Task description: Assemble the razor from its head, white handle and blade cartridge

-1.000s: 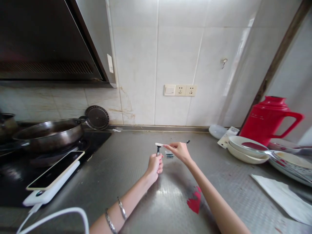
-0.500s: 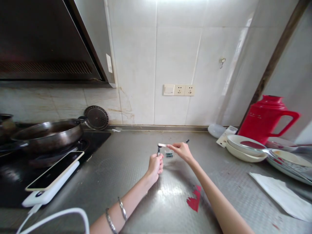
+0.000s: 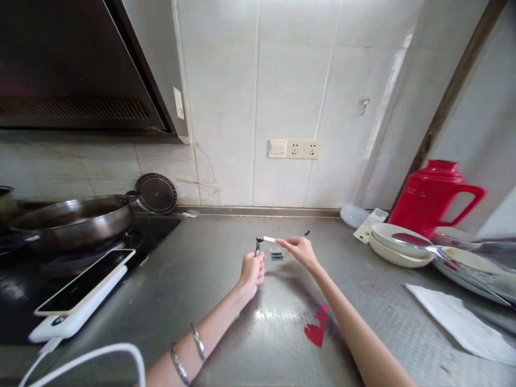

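Observation:
In the head view, my left hand (image 3: 252, 270) is closed around the grey handle of a small razor-like tool (image 3: 258, 246), held upright with its dark head on top. My right hand (image 3: 299, 250) pinches a slim white stick (image 3: 269, 239). The stick lies roughly level, its dark far end at the tool's head; whether they touch is too small to tell. Just behind and between my hands, a small clear packet (image 3: 277, 253) with dark strips lies on the metal counter (image 3: 213, 258). A small dark piece (image 3: 307, 233) rests beyond my right hand.
A torn red scrap (image 3: 317, 327) lies between my forearms. On the left are a pan (image 3: 76, 223), a phone (image 3: 86, 282) on a white power bank and its cable (image 3: 116, 349). To the right are a red thermos (image 3: 427, 196), stacked bowls (image 3: 399, 252) and white paper (image 3: 459, 320).
The white stick has shifted from lying over the tool's head to its right side, and its dark end now shows. Both hands keep their holds; the whole view has shifted slightly.

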`<state>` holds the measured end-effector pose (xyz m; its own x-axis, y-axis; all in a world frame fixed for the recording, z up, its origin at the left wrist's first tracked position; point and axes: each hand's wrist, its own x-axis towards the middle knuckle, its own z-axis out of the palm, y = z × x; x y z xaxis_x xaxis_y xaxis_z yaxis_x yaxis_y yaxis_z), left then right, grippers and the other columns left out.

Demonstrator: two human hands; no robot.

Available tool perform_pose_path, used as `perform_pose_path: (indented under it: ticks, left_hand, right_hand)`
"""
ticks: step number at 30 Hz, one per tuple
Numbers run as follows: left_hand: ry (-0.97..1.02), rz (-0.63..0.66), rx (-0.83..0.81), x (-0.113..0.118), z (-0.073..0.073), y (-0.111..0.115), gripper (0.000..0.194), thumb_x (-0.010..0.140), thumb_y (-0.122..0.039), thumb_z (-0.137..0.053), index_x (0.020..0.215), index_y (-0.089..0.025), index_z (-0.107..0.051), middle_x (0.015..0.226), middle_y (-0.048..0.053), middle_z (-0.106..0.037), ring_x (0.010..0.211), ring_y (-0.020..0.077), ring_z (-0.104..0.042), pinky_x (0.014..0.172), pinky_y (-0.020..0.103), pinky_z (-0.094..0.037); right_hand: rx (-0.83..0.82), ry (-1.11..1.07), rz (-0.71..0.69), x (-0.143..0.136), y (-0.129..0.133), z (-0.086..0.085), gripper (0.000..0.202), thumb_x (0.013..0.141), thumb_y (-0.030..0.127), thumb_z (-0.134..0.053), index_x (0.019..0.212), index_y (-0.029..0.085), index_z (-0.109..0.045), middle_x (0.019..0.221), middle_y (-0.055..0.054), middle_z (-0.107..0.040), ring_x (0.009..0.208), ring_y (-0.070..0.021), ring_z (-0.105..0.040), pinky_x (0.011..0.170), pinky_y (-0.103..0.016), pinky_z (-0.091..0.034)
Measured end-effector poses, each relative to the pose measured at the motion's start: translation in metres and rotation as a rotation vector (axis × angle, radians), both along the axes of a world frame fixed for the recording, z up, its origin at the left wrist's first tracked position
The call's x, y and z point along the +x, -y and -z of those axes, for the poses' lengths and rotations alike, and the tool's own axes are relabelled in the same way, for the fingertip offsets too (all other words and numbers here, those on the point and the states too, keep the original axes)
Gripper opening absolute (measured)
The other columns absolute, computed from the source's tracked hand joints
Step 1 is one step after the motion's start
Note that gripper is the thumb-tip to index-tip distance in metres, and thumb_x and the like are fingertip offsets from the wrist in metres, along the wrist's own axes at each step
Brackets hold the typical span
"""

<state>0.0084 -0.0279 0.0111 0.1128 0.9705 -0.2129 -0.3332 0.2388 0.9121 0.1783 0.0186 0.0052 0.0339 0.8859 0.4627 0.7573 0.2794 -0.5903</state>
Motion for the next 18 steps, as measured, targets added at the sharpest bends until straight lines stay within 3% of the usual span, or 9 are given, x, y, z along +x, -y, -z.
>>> perform_pose_path:
  ticks: [3, 8, 14, 18]
  left_hand:
    - [0.004, -0.005, -0.001, -0.001, 0.0, -0.001, 0.022, 0.074, -0.034, -0.054, 0.067, -0.019, -0.04, 0.042, -0.012, -0.025, 0.028, 0.0009, -0.017, 0.032, 0.017, -0.005]
    - [-0.005, 0.025, -0.015, 0.002, 0.001, 0.002, 0.022, 0.073, -0.035, -0.055, 0.068, -0.019, -0.04, 0.042, -0.012, -0.026, 0.028, 0.0009, -0.017, 0.032, 0.017, -0.005]
    - [0.023, -0.011, 0.015, 0.0, 0.0, 0.0, 0.025, 0.072, -0.037, -0.056, 0.067, -0.019, -0.04, 0.043, -0.012, -0.026, 0.029, 0.0006, -0.017, 0.032, 0.017, -0.005]
    - [0.006, 0.011, -0.002, 0.001, 0.0, 0.001, 0.024, 0.073, -0.037, -0.055, 0.068, -0.019, -0.04, 0.043, -0.012, -0.026, 0.028, 0.0008, -0.017, 0.032, 0.017, -0.005]
  right_hand:
    - [0.028, -0.001, 0.027, 0.003, 0.002, 0.0, 0.062, 0.07, 0.07, -0.041, 0.051, 0.014, -0.062, 0.044, 0.002, -0.041, 0.048, -0.0097, -0.038, 0.046, -0.02, -0.025]
    - [0.098, -0.004, -0.023, -0.013, 0.003, -0.002, 0.062, 0.074, 0.068, -0.038, 0.052, 0.014, -0.06, 0.045, 0.002, -0.04, 0.048, -0.0089, -0.037, 0.047, -0.02, -0.024]
    - [0.06, 0.003, 0.04, 0.001, 0.003, 0.001, 0.062, 0.07, 0.07, -0.042, 0.045, 0.015, -0.052, 0.044, 0.003, -0.034, 0.047, -0.0085, -0.031, 0.046, -0.021, -0.023]
    - [0.101, -0.028, 0.008, -0.007, 0.006, -0.003, 0.059, 0.072, 0.068, -0.042, 0.049, 0.015, -0.055, 0.046, 0.003, -0.036, 0.049, -0.0087, -0.032, 0.047, -0.02, -0.024]
